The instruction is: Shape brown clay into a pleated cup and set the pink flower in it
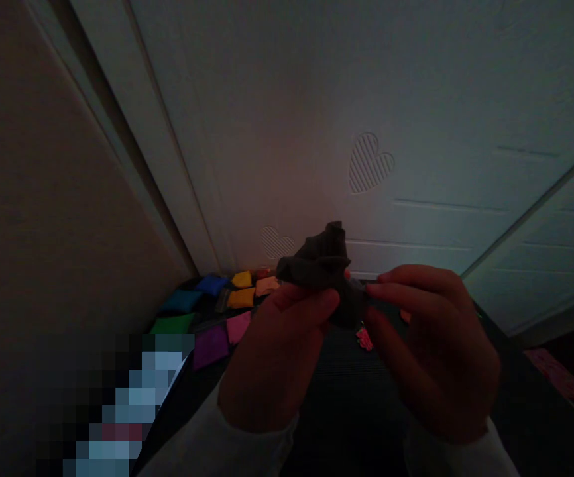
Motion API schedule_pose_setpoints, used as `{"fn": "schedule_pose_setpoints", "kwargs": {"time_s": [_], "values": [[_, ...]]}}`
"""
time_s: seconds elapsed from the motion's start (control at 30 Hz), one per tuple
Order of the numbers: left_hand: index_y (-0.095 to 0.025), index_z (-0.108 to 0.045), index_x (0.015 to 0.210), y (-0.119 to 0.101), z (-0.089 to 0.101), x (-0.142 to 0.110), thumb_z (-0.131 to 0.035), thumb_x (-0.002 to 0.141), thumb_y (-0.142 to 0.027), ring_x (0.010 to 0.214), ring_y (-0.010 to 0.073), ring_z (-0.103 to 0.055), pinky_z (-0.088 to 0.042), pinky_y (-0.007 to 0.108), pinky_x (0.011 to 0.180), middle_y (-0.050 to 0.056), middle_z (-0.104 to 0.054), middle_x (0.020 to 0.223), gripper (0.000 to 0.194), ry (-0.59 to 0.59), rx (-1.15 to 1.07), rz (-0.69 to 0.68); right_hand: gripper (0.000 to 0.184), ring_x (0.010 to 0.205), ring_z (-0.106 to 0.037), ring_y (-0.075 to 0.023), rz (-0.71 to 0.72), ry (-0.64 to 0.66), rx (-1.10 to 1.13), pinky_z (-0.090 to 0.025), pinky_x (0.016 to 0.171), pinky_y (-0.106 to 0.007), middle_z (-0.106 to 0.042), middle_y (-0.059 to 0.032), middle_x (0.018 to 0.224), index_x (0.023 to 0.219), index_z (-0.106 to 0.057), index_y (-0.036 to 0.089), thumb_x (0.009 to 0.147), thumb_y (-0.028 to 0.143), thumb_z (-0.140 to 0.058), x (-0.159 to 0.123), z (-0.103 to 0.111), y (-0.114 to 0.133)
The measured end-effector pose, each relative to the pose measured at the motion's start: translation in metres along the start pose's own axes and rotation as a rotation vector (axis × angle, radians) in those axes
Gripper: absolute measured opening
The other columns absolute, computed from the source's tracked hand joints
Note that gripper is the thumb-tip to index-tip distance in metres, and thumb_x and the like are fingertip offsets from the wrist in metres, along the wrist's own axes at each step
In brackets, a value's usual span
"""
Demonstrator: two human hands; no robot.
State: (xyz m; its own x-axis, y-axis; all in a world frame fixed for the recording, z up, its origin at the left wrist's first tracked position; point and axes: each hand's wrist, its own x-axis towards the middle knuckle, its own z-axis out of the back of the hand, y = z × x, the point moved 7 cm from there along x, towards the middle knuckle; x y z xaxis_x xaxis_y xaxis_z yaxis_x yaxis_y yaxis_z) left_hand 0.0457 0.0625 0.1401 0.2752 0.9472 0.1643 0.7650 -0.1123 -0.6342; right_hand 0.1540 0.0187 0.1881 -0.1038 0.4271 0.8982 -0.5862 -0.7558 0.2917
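Between my two hands is a dark, crumpled piece with folded, ragged edges (324, 262), perhaps soft clay or a packet; the dim light hides its exact kind. My left hand (280, 351) is closed on its lower left side, the thumb pressed along the near face. From the right, my right hand (436, 351) pinches its lower right edge between thumb and fingertips. Below and behind the piece, a small red-pink textured object (364, 338) lies on the dark table (351, 404). An orange bit (405, 317) shows partly behind my right hand.
Left of my hands lie several coloured flat packets, among them a purple one (211, 346), a green one (172, 324) and a blue one (212, 285). A bright pixelated area (142, 391) is at lower left. The white panel with embossed hearts (369, 162) rises behind the table.
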Motion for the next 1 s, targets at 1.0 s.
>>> {"fn": "schedule_pose_setpoints", "kwargs": {"time_s": [1.0], "values": [[-0.025,-0.073,0.081,0.004,-0.0019,0.0051,-0.059,0.077,-0.015,0.074,0.0077,-0.064,-0.051,0.015,0.073,-0.006,-0.073,0.083,0.017,0.087,0.011,0.039,0.028,0.093,-0.051,-0.0083,0.041,0.168,-0.057,-0.046,0.079,-0.019,-0.053,0.0001,0.102,0.101,-0.062,0.021,0.079,0.005,-0.058,-0.0019,-0.0052,0.0038]]}}
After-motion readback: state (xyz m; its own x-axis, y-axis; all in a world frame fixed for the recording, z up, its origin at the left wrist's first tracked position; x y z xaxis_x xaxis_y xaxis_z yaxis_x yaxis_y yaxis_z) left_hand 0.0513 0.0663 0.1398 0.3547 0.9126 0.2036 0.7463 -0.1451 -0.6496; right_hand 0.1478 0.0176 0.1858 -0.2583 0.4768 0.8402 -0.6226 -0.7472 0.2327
